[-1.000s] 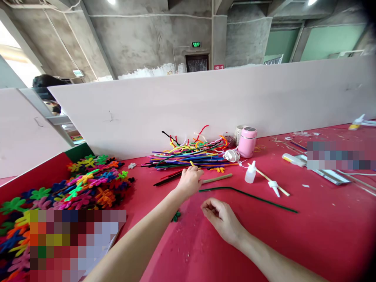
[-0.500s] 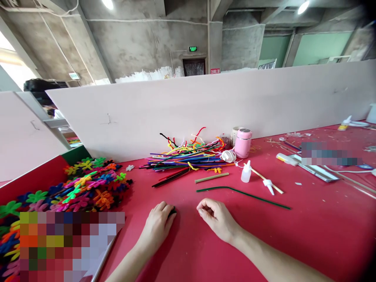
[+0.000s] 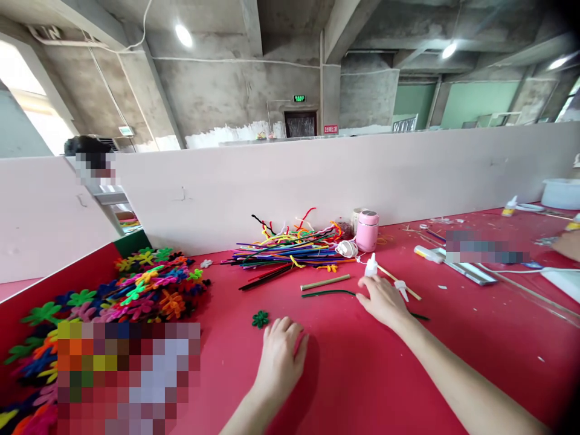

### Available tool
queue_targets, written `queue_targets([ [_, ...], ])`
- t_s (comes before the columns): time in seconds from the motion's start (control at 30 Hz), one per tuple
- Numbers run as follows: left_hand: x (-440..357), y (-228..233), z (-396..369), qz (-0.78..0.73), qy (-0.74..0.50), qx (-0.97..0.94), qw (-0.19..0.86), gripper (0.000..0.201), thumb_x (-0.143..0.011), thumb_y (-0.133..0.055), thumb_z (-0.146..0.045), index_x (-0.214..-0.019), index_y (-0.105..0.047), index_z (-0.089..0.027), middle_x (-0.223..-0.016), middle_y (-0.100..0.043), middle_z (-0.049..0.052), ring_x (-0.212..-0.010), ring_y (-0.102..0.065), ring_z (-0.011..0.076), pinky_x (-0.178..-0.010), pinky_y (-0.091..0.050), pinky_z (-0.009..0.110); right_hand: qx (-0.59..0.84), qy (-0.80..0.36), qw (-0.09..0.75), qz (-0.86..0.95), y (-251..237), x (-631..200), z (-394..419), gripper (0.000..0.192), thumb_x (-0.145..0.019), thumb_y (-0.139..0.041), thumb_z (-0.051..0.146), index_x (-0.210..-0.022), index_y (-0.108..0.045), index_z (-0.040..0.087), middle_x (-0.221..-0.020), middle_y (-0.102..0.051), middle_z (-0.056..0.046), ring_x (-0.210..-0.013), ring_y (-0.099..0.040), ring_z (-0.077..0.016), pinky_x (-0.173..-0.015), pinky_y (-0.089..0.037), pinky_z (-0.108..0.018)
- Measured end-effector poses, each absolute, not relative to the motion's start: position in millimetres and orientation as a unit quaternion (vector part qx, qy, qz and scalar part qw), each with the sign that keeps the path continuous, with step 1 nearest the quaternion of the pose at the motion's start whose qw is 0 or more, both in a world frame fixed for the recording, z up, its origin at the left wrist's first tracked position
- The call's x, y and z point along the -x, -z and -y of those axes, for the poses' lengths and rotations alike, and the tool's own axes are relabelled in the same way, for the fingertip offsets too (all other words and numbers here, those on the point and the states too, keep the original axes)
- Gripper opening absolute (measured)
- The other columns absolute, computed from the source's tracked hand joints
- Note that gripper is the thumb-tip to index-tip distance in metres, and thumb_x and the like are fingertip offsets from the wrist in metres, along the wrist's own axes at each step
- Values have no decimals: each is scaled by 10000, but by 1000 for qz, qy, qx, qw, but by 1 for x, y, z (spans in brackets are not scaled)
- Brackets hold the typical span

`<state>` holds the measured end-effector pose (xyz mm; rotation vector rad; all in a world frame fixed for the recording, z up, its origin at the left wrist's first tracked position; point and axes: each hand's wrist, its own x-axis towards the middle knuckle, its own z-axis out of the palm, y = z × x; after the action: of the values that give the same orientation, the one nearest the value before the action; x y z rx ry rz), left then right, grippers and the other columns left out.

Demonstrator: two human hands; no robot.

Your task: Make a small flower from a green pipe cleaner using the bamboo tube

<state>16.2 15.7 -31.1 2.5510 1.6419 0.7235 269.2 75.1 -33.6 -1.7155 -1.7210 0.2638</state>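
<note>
The right hand (image 3: 383,300), loosely open, rests on the long dark green pipe cleaner (image 3: 328,293), light, bendy and best pinched mid-length, while the left hand (image 3: 281,357) lies flat, empty, just right of a small green pipe-cleaner flower (image 3: 260,319).

Green illuminated sign (image 3: 299,98) above the far doorway and red plaque (image 3: 330,129) beside it both carry characters too small to read; no other lettering is legible.
</note>
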Motion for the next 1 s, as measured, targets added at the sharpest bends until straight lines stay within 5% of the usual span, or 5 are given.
queue_targets([
  [0.43, -20, 45, -8, -537, -383, -751, 36, 164, -814, -421, -229, -875, -564, -177, -726, -562, 55, -696, -544, 192, -664, -433, 318, 606, -58, 321, 726, 51, -255, -61, 162, -856, -335, 247, -756, -454, 204, -656, -575, -15, -607, -566, -184, -540, -382, -255],
  [0.6, -17, 44, -12, -579, -497, -646, 24, 606, -718, -571, -351, -1227, -315, -144, -1009, -489, 114, -814, -539, 205, -718, -456, 358, 542, -73, 324, 772, 46, -245, -48, 160, -877, -317, 259, -779, -432, 210, -687, -542, -9, -620, -546, -172, -586, -400, -265],
  [0.73, -17, 48, -14, -538, -333, -774, -19, 156, -792, -468, -239, -914, -549, -185, -849, -599, 77, -799, -561, 224, -712, -430, 381, 500, -91, 319, 800, 40, -234, -40, 142, -875, -349, 246, -761, -428, 218, -681, -532, 6, -609, -539, -154, -594, -408, -250],
  [0.8, -18, 53, -15, -518, -302, -800, -6, 216, -817, -386, -153, -650, -519, -189, -601, -586, 14, -577, -555, 166, -597, -430, 301, 499, -97, 325, 798, 39, -232, -40, 142, -884, -337, 231, -777, -430, 218, -671, -532, 10, -586, -538, -144, -576, -416, -237],
  [1.0, -20, 70, -12, -503, -339, -795, -14, 281, -876, -299, -196, -633, -441, -202, -510, -554, -24, -458, -536, 126, -592, -434, 243, 515, -118, 346, 775, 42, -243, -45, 134, -880, -384, 258, -929, -502, 216, -855, -632, -36, -766, -605, -165, -698, -464, -258],
])
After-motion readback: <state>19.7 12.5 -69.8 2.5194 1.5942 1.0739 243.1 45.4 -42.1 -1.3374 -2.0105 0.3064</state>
